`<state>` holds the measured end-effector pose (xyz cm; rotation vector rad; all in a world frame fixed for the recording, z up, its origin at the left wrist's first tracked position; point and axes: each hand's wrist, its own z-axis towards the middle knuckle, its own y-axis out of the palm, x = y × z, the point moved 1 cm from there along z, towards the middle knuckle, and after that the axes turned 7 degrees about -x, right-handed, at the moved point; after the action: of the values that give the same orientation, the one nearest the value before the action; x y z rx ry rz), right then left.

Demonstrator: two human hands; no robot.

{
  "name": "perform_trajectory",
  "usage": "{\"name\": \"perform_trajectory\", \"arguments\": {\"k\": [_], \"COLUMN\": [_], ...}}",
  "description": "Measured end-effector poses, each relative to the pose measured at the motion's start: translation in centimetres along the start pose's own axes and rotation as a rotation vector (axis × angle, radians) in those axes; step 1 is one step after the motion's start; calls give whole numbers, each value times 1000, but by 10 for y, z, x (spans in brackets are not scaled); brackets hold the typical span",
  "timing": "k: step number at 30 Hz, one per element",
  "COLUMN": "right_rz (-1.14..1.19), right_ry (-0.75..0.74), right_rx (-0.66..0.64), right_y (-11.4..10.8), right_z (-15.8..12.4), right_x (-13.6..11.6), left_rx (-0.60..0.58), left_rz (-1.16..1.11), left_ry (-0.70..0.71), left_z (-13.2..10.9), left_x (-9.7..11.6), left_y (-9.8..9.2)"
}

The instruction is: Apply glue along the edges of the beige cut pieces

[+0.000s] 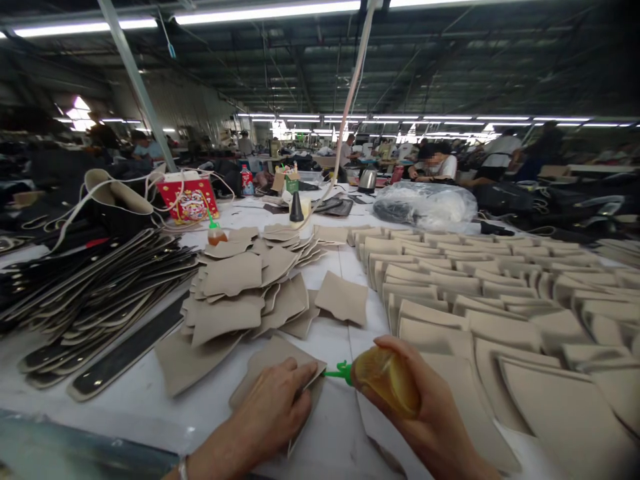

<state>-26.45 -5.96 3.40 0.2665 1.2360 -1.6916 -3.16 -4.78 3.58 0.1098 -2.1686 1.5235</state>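
My left hand lies flat on a beige cut piece at the near edge of the white table, pressing it down. My right hand grips a small orange glue bottle, held sideways. Its green nozzle points left and meets the right edge of that piece, just by my left fingertips.
A loose heap of beige pieces lies behind my left hand. Overlapping rows of beige pieces fill the right side. Black strips with pale edges fan out at left. A second glue bottle, a red bag and seated workers are farther back.
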Motion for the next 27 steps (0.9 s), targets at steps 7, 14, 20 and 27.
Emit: {"name": "perform_trajectory", "arguments": {"k": [7,14,20,27], "right_rz": [26,152,331,166], "right_ry": [112,277,385,285], "right_rx": [23,48,10,92], "right_y": [2,3,5,5], "right_z": [-2,-5,-7,-9], "right_x": [3,9,-5,2], "left_rx": [20,18,15,-17], "left_rz": [-46,-28,-32,-28], "left_ry": [-18,-21,-21,-25], "left_z": [-1,-2,-6,-7], "left_x": [-3,-2,2,3], "left_y": [6,7,5,2]}}
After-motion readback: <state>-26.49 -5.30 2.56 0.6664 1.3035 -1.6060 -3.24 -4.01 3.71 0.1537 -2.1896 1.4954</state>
